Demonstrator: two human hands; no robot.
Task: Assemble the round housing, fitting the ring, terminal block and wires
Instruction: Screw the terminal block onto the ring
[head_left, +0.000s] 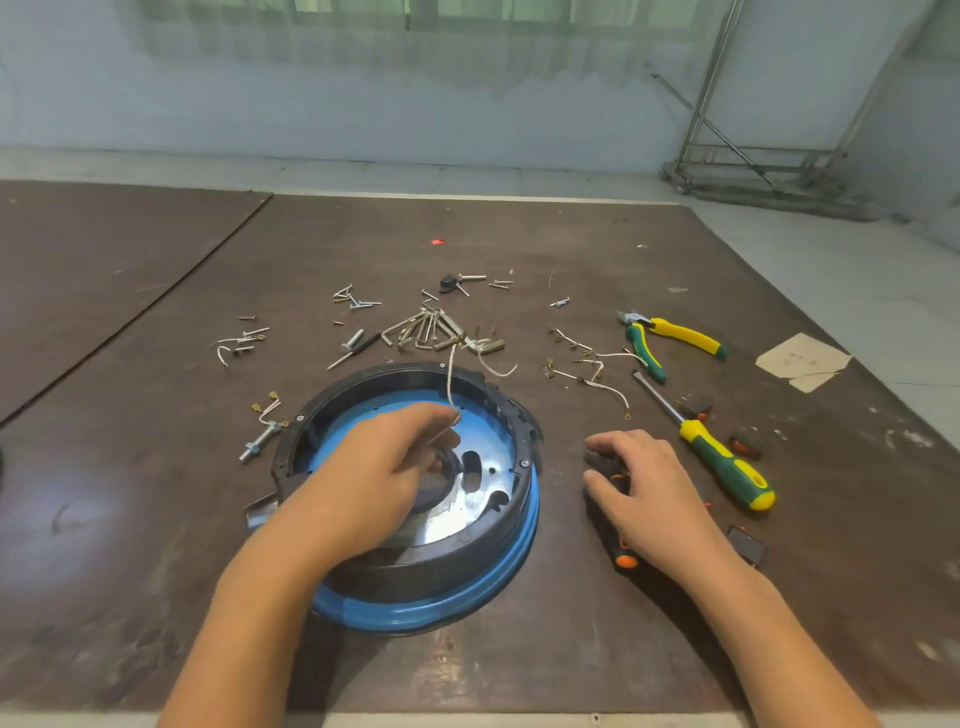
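Round housing (457, 564), black-walled with a blue rim (467, 604) at its base, lies on the near centre of the brown surface (156, 467). A slotted metal plate (462, 519) shows inside it. The left hand (379, 467) reaches into the housing, thumb and forefinger pinching a white wire (450, 379) that rises over the far wall toward a heap of hex keys (426, 327). The right hand (649, 488), just right of the housing, covers a small black screwdriver (626, 560) with an orange cap, fingers curled round its upper part. Farther right lie a green-and-yellow screwdriver (727, 462) and pliers (670, 332). Loose screws (358, 301) and short terminal wires (608, 388) are scattered beyond.
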